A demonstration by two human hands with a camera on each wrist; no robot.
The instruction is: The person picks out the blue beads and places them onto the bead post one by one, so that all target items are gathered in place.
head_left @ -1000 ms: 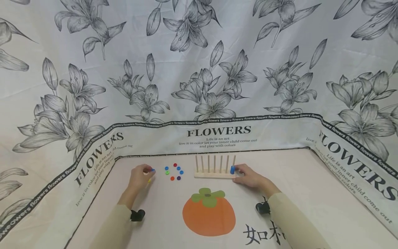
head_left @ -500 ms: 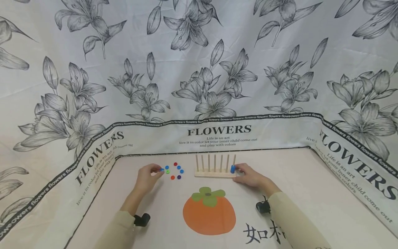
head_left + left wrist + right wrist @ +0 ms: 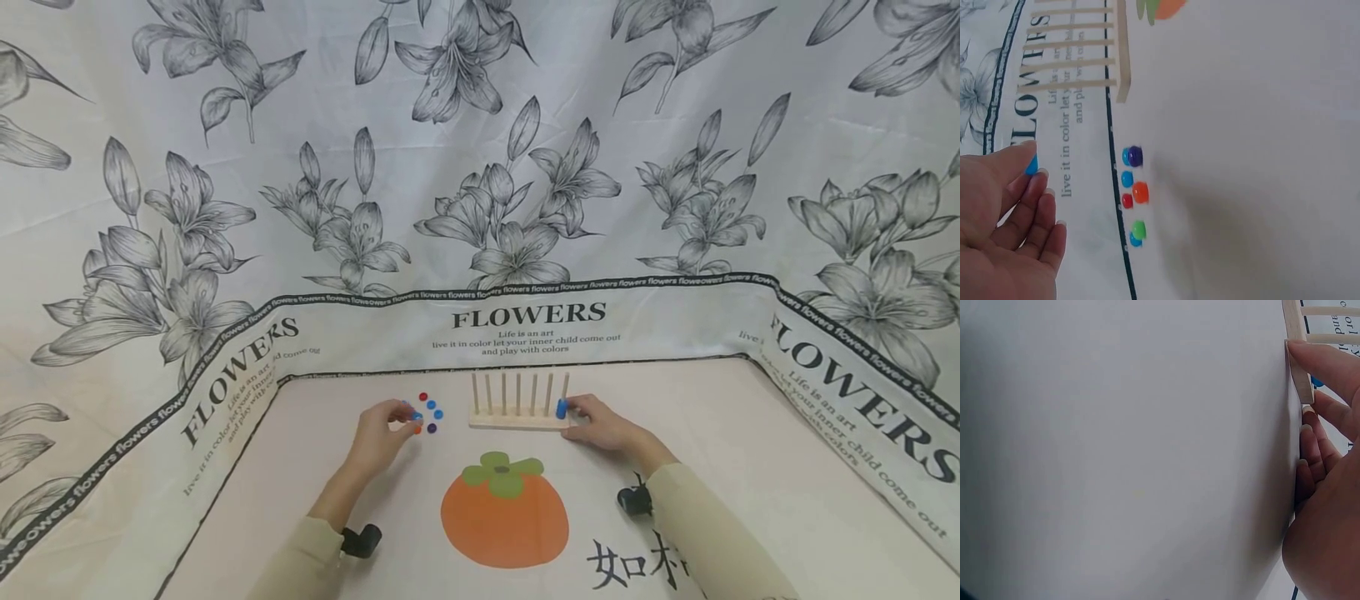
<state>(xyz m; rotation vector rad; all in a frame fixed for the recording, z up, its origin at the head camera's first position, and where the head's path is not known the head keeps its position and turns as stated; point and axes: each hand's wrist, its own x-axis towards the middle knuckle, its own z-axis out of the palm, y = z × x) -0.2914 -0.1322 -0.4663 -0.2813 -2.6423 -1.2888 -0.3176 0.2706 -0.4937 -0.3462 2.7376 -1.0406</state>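
My left hand (image 3: 382, 437) pinches a blue bead (image 3: 1032, 166) between thumb and index finger, held above the loose beads. Its other fingers curl loosely in the left wrist view. On the right, my right hand (image 3: 603, 427) grips the end of a wooden peg rack (image 3: 517, 422), the thumb on the front of the base and fingers at its end. Blue beads (image 3: 561, 408) sit low on the rack's rightmost peg, beside the right fingertips; their count cannot be made out. The other upright pegs (image 3: 519, 393) carry nothing.
Loose beads lie left of the rack: a red bead (image 3: 423, 397), a purple bead (image 3: 432, 428), an orange bead (image 3: 1140, 192), a green bead (image 3: 1139, 229) and several blue ones. A persimmon print (image 3: 504, 521) marks the cloth in front. A flowered curtain (image 3: 517, 325) rises behind.
My left hand has moved right with the blue bead, now over the loose beads and covering some. A yellow spot beneath it earlier no longer shows. The right hand and rack stay put.
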